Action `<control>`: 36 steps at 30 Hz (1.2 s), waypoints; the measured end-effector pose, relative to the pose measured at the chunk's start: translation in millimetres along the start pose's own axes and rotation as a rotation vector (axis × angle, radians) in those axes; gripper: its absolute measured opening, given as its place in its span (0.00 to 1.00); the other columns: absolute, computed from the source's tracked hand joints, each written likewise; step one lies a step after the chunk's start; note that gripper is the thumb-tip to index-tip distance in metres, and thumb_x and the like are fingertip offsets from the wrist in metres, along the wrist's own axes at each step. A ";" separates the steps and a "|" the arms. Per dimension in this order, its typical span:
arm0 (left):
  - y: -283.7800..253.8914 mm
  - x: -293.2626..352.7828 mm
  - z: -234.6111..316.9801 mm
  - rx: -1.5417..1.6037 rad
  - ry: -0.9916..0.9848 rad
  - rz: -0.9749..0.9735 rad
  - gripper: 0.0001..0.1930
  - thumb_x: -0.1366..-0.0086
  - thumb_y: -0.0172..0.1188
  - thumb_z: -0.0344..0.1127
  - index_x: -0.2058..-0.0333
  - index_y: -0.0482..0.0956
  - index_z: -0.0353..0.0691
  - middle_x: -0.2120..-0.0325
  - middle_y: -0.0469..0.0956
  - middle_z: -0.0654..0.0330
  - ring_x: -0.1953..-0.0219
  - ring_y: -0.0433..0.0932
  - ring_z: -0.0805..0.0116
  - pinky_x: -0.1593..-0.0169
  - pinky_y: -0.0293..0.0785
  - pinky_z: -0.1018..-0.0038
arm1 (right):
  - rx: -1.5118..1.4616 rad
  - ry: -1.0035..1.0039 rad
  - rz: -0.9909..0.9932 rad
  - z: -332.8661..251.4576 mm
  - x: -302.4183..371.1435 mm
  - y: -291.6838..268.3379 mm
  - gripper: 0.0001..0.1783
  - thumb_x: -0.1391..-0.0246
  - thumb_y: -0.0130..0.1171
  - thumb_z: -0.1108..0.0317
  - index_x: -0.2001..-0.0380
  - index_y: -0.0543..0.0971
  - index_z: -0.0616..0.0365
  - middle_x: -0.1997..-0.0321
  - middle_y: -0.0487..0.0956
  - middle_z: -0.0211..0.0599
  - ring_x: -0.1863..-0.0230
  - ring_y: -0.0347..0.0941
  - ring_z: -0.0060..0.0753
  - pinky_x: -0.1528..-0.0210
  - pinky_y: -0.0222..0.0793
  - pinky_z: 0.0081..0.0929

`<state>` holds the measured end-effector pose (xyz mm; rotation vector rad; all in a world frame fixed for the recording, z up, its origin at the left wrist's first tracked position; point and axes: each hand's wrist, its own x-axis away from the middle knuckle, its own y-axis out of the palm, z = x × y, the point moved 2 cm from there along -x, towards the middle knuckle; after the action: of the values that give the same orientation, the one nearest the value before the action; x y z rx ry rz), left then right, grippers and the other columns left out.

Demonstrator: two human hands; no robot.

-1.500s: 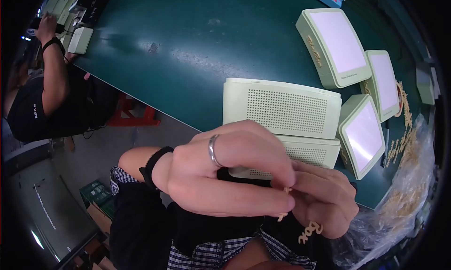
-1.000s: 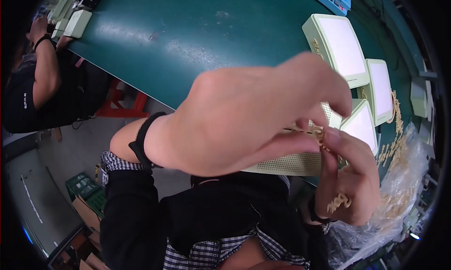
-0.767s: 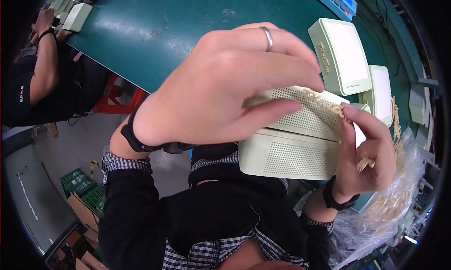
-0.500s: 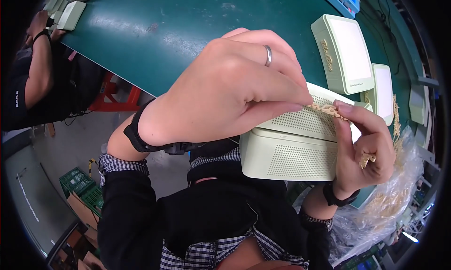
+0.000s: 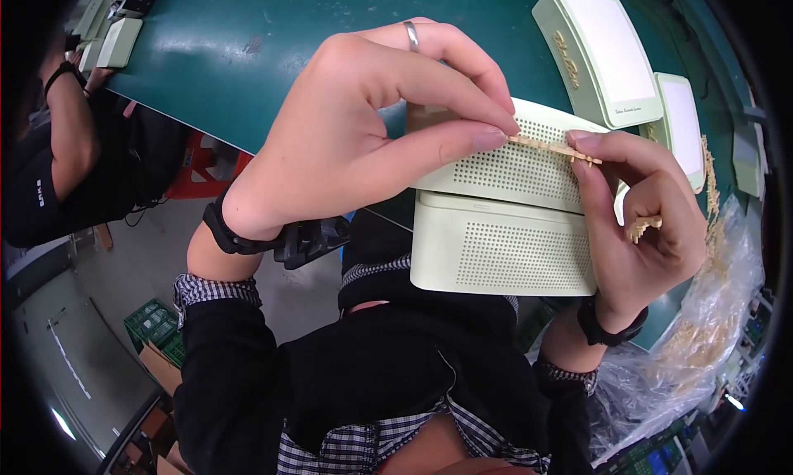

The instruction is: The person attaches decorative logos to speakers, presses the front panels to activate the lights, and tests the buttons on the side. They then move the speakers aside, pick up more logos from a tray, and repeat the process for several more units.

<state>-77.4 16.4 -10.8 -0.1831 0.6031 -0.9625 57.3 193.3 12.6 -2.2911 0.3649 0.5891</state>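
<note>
Between my hands is a thin gold script-lettering piece (image 5: 545, 147), seen nearly edge-on, with small pegs showing near its right end. My left hand (image 5: 355, 128) pinches its left end between thumb and forefinger. The right end is gripped by the thumb and forefinger of my right hand (image 5: 652, 198). A second small gold piece (image 5: 643, 228) is tucked in the curled fingers of that same hand. Beneath the lettering lie two pale green casings with dotted grilles, a farther casing (image 5: 471, 178) and a nearer casing (image 5: 438, 248), side by side at the table's near edge.
At the right stands a pale green box (image 5: 607, 58) with a white panel and gold script on its side, beside another similar box (image 5: 681, 120). Clear plastic bags (image 5: 686, 368) with gold pieces lie at the right edge. Another person's arm (image 5: 74, 136) works at the far left.
The lettering piece has tilted from showing its face to nearly edge-on. In the picture, the left hand has shifted up and left; the casings and boxes also sit higher.
</note>
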 end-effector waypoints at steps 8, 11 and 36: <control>5.7 5.4 10.0 -0.205 0.149 0.007 0.10 0.52 0.69 0.23 0.68 0.86 0.33 0.67 0.81 0.56 0.55 0.81 0.55 0.55 0.79 0.66 | -0.074 0.038 -0.086 0.5 4.4 -5.0 0.26 0.58 0.64 0.91 0.84 0.57 0.57 0.60 0.81 0.57 0.49 0.80 0.45 0.54 0.79 0.30; 8.6 9.2 15.2 -0.369 0.270 0.010 0.11 0.53 0.71 0.26 0.67 0.85 0.33 0.67 0.81 0.55 0.53 0.81 0.52 0.56 0.80 0.65 | -0.189 0.059 -0.119 3.7 4.7 -3.5 0.26 0.60 0.65 0.90 0.83 0.57 0.56 0.59 0.81 0.56 0.45 0.77 0.48 0.48 0.77 0.35; 13.8 21.1 28.2 -0.628 0.370 -0.185 0.28 0.42 0.62 0.46 0.59 0.79 0.18 0.55 0.76 0.44 0.49 0.77 0.36 0.55 0.81 0.55 | -0.310 0.256 0.006 16.1 4.1 6.8 0.21 0.54 0.67 0.82 0.76 0.62 0.53 0.59 0.80 0.45 0.47 0.75 0.44 0.40 0.68 0.41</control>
<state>-42.9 3.9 -1.7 -0.6366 1.2407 -0.9662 53.0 199.8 -3.6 -2.6754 0.4268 0.3741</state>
